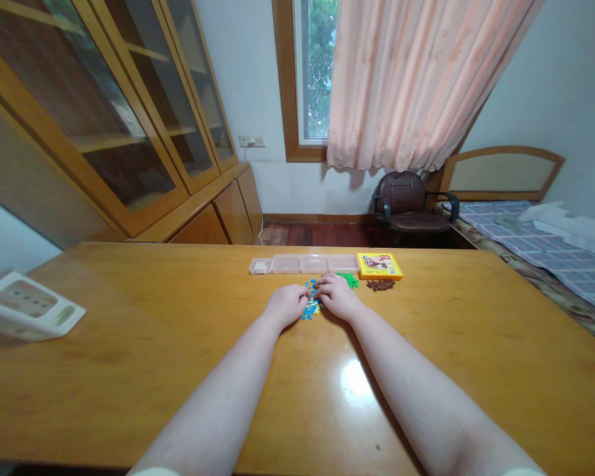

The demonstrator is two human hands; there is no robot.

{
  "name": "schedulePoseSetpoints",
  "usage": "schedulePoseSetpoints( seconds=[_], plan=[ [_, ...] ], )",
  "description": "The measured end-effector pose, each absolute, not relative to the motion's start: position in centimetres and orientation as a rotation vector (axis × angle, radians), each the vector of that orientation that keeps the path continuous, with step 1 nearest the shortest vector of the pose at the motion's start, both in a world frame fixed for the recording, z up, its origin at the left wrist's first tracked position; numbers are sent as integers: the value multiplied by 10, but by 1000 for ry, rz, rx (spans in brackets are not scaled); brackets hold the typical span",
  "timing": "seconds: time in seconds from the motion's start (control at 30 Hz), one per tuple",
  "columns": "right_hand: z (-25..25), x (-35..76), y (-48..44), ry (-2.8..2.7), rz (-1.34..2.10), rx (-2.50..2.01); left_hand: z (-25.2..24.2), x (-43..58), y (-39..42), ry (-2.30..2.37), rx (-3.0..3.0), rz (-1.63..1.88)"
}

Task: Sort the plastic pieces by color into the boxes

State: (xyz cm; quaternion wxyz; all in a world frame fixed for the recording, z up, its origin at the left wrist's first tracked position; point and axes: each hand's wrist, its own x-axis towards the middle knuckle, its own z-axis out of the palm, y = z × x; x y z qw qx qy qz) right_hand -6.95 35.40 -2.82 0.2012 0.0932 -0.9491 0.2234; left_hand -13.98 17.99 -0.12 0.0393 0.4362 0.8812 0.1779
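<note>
A small pile of blue pieces (308, 309), with a few pale yellow ones among them, lies on the table between my hands. My left hand (288, 304) rests at the pile's left side, fingers curled in and closed; anything they pinch is too small to make out. From the right, my right hand (338, 297) reaches over the pile with bent fingers slightly apart, their tips among the blue pieces. Green pieces (350, 280) sit just beyond my right hand. A heap of brown pieces (381, 285) lies farther right, in front of a yellow box (379, 266) with printed pictures.
Behind the pieces, a clear plastic compartment tray (286, 264) runs along the far edge of the wooden table (178, 370). A white container (34, 307) stands at the left. Beyond are a glass-door cabinet (143, 125), an office chair (401, 198) and a bed (540, 231).
</note>
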Motion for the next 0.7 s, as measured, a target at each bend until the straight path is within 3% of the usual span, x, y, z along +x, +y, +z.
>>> schedulePoseSetpoints(
  seconds=[0.7],
  plan=[
    [-25,-68,352,-2662,669,269,-2,-141,180,2631,1375,549]
  ],
)
